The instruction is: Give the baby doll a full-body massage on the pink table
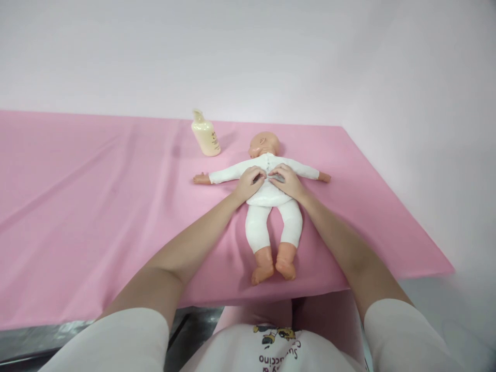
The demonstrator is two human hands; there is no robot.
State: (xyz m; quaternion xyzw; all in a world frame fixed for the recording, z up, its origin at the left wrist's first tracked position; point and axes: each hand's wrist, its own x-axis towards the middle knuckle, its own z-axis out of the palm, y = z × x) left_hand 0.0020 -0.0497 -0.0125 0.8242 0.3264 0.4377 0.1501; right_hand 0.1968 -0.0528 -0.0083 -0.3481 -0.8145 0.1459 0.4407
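A baby doll (267,199) in white cloth lies on its front on the pink-covered table, head turned toward the left and arms spread wide. Its bare feet point at me. On the left side of its back, my left hand (251,182) has its fingers curled, with thumb and fingertips pinched at the middle seam of the white cloth. My right hand (287,182) mirrors it from the other side, fingers bent and tips at the same seam. The fingertips of both hands nearly meet. Exactly how much cloth they grip is too small to make out.
A pale yellow pump bottle (206,137) stands beyond the doll's left-side arm. The pink tablecloth (96,206) has soft folds and stretches far to the left; its right edge slants toward me. A white wall (232,57) rises behind the table.
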